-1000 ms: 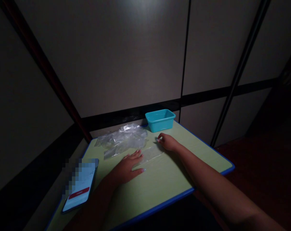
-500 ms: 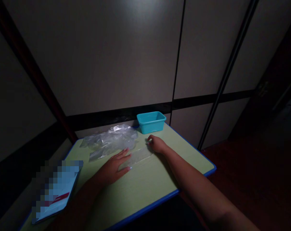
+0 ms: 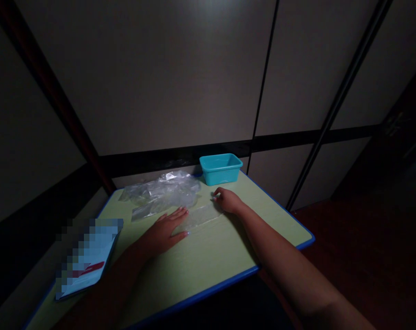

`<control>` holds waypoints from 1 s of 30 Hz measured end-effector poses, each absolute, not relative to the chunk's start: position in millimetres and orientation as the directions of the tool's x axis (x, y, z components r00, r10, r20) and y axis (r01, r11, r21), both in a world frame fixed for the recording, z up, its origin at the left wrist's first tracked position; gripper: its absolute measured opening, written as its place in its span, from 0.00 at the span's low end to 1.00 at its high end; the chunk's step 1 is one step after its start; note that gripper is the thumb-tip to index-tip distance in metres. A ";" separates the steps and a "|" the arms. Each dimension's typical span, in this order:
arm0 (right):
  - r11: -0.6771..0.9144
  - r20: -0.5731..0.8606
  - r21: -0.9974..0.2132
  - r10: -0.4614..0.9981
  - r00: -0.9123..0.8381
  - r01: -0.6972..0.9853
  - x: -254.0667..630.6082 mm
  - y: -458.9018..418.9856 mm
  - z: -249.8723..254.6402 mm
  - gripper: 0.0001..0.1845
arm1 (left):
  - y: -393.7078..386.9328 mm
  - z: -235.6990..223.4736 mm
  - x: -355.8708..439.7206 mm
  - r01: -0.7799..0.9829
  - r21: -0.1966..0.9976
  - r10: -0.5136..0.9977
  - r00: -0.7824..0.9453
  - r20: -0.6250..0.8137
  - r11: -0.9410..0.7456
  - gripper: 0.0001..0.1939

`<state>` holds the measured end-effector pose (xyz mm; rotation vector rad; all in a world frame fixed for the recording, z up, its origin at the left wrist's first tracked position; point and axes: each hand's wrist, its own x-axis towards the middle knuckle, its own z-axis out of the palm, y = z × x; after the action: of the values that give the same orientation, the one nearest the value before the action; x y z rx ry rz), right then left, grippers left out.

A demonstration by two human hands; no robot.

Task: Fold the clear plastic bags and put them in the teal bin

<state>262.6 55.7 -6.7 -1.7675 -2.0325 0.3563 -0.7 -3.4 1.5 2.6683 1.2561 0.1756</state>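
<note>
A narrow, flat clear plastic bag (image 3: 203, 217) lies on the pale green table. My left hand (image 3: 164, 231) rests palm down over its left end, fingers stretched out and thumb spread apart. At the far right end, the curled fingers of my right hand (image 3: 228, 200) pinch near the bag's edge; their tips are small and partly hidden. Behind my left hand is a crumpled heap of clear plastic bags (image 3: 166, 190). A turquoise plastic basket (image 3: 221, 175) stands just beyond my right hand.
The small table (image 3: 208, 261) has a blue rim and backs onto pale cabinet panels (image 3: 180, 82) with dark strips. On its left side lies a light blue flat item (image 3: 97, 252), partly pixelated, with a red mark. Dark reddish floor (image 3: 321, 224) shows at the right.
The whole view has shifted slightly, with the table's things appearing a little higher and further right. Both hands keep nearly the same places on the flat bag.
</note>
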 end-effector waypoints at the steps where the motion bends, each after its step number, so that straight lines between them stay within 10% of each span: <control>1: 0.165 0.145 -0.455 0.983 -0.109 0.875 262.6 55.0 -5.9 0.11 | -3.6 1.2 -0.6 0.749 0.218 0.770 0.638 0.022 -0.626 0.29; 30: 0.254 0.180 -0.458 0.965 -0.191 0.852 265.8 56.0 -7.1 0.12 | 0.9 2.7 -1.9 0.729 0.254 0.750 0.505 0.427 -0.635 0.27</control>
<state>265.8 56.0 -7.1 -1.6515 -2.1055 0.3562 -1.9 0.9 2.7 2.6893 1.3228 0.7949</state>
